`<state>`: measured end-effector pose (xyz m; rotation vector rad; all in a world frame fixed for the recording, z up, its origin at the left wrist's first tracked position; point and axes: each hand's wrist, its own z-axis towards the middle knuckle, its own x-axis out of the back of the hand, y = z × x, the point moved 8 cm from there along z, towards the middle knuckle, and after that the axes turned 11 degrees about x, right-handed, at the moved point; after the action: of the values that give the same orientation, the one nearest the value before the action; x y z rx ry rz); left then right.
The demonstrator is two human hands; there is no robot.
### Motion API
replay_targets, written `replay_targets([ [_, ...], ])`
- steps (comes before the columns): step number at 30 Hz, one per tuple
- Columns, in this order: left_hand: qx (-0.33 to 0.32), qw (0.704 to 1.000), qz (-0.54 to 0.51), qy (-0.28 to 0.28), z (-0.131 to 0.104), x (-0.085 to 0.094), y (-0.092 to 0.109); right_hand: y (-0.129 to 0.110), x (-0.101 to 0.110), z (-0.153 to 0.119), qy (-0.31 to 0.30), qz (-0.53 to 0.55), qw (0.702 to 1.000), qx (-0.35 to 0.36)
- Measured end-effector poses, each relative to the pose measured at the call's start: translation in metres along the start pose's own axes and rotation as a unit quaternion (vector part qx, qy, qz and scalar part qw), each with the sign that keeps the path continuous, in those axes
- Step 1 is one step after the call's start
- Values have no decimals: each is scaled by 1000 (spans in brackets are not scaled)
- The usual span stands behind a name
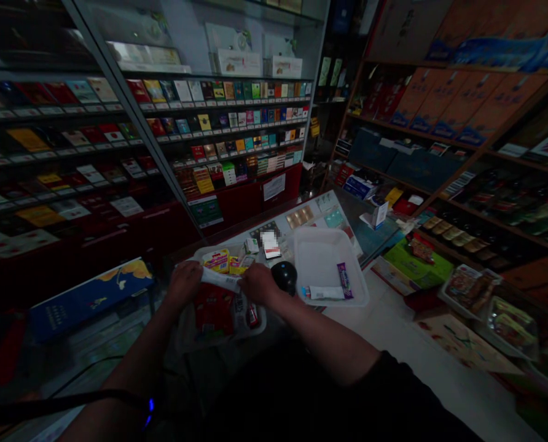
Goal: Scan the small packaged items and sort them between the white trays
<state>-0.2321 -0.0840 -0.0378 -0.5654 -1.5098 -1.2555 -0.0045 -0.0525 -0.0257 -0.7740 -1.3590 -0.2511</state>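
A long white packet [220,279] is stretched between my two hands above a full plastic bin [185,344]. My left hand [185,282] is closed on its left end, and my right hand [258,284] grips the right end. Beneath it in the bin lie a dark red bag [213,310], yellow packets [217,261] and other small packages. To the right stands a second, white plastic bin [322,258], holding a purple wrapped snack [344,280] and a white packet [325,293]. A round black object [284,277] sits between the bins, close to my right forearm.
Behind the glass counter [301,215] rise shelves of small boxes [250,92]. A blue flat box [92,298] lies at left. Clear tubs of packaged food [512,327] and a green box [414,267] stand at right. A dark cable [66,402] crosses the lower left.
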Motion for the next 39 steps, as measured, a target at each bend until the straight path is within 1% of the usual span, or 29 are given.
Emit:
replay_targets([
  [2, 24, 1000, -5, -1, -2, -1, -12, -6, -8, -2, 3, 20, 1000, 4],
  [4, 39, 999, -4, 4, -5, -1, -19, -11, -10, -8, 15, 33, 999, 15],
  [6, 43, 999, -2, 25, -10, 3, -19, -13, -4, -18, 38, 47, 998, 25],
  [8, 44, 997, -4, 68, -19, 11, -9, -11, 8, -33, 76, 76, 994, 35],
  [10, 41, 992, -15, 118, -34, 20, 11, -2, 25, -53, 142, 114, 983, 35],
  [11, 30, 991, -30, 125, -43, 20, 25, 8, 34, -66, 193, 127, 973, 19],
  [12, 18, 992, -52, 115, -52, 17, 41, 21, 41, -81, 244, 136, 960, -3],
  [13, 10, 993, -75, 90, -61, 10, 58, 35, 45, -95, 286, 138, 948, -29],
  [15, -4, 996, -87, 20, -78, -12, 93, 64, 44, -123, 333, 122, 930, -94],
  [16, -23, 997, -75, 1, -86, -22, 111, 77, 38, -133, 329, 106, 930, -123],
  [18, -81, 996, -24, -35, -99, -42, 148, 99, 21, -145, 280, 80, 941, -171],
  [19, -99, 994, 4, -43, -103, -50, 162, 106, 12, -147, 252, 71, 948, -181],
  [21, -128, 989, 46, -49, -106, -62, 184, 112, -1, -148, 207, 57, 961, -176],
  [24, -152, 985, 65, -47, -104, -72, 204, 108, -6, -142, 186, 43, 970, -150],
  [26, -161, 984, 61, -46, -100, -77, 211, 106, -5, -139, 190, 41, 968, -159],
  [28, -161, 985, 54, -43, -96, -82, 212, 105, -3, -138, 198, 43, 964, -173],
  [30, -162, 985, 46, -42, -93, -85, 210, 101, -2, -139, 208, 47, 961, -176],
  [33, -177, 982, 35, -55, -90, -88, 206, 95, -1, -142, 221, 55, 958, -174],
  [39, -205, 974, 25, -91, -90, -90, 199, 88, 0, -151, 242, 83, 944, -210],
])
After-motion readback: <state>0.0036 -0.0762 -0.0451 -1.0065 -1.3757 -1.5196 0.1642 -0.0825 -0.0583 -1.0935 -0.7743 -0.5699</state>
